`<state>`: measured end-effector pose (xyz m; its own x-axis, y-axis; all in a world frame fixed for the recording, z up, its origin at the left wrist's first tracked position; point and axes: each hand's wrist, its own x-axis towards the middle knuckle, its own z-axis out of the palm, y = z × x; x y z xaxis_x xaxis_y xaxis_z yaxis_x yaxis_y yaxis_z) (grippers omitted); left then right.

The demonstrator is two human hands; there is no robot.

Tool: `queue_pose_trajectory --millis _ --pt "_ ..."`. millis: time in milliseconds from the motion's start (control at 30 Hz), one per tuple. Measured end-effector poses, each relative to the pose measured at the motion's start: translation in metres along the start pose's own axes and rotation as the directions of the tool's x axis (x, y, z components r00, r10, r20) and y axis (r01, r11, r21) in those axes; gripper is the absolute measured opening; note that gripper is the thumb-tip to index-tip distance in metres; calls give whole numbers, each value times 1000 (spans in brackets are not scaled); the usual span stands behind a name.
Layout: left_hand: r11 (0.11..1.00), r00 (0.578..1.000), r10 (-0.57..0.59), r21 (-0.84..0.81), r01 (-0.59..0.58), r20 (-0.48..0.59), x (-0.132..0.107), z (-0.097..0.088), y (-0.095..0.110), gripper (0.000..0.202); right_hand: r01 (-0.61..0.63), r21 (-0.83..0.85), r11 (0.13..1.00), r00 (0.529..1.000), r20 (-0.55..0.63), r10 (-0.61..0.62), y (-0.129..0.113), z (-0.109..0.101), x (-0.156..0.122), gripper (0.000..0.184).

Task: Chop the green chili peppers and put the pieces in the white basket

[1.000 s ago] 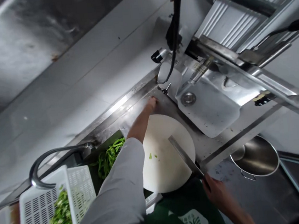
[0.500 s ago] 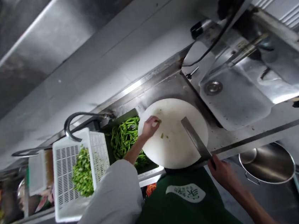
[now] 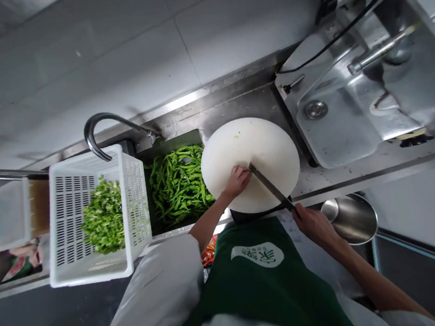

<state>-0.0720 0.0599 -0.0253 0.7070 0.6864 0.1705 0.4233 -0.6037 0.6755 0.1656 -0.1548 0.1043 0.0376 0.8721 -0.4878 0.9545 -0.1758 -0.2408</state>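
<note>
While a pale plastic container (image 3: 11, 218) sits at the left end, a white slotted basket (image 3: 93, 277) stands right of it, chopped greens (image 3: 104, 216) heaped toward its right side. Curved faucet (image 3: 107, 116) arches over the basket's far edge. Next right: steel basin (image 3: 189, 137) full of long green peppers (image 3: 183, 185). Left hand (image 3: 238, 180) is on the round white cutting board (image 3: 265, 142), fingers bunched (can't tell what, if anything, they pinch). Board lies on the steel bench (image 3: 235, 110), two small green bits (image 3: 236, 136) toward its far side. Knife (image 3: 269, 184) slants over the board's near right, tip just beside the left fingertips. Right hand (image 3: 312, 224) is wrapped round its handle, off the near edge. Right of the board: shallow sink (image 3: 339, 140). Steel pot (image 3: 355, 218), lower, near right.
</note>
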Motion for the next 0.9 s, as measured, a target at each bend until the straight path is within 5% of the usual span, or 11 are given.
queue_pose_trajectory --millis 333,567,733,833,900 --pt "1000 1000 16 9 -16 0 2 7 -4 33 62 -39 997 997 42 -61 4 -11 2 21" --pt "998 1000 -18 59 18 2 2 6 -2 31 -7 -60 998 992 128 15 -12 -10 26 14" --pt "992 995 -86 85 91 -56 -7 -4 3 22 15 10 1000 995 96 -16 20 8 -22 15" --pt "982 973 -174 42 182 -150 -6 -12 5 24 48 31 998 999 -21 -47 47 21 -57 22" --pt "991 990 -126 26 128 -68 1 -15 7 38 57 73 996 992 -119 -48 57 26 -70 25"
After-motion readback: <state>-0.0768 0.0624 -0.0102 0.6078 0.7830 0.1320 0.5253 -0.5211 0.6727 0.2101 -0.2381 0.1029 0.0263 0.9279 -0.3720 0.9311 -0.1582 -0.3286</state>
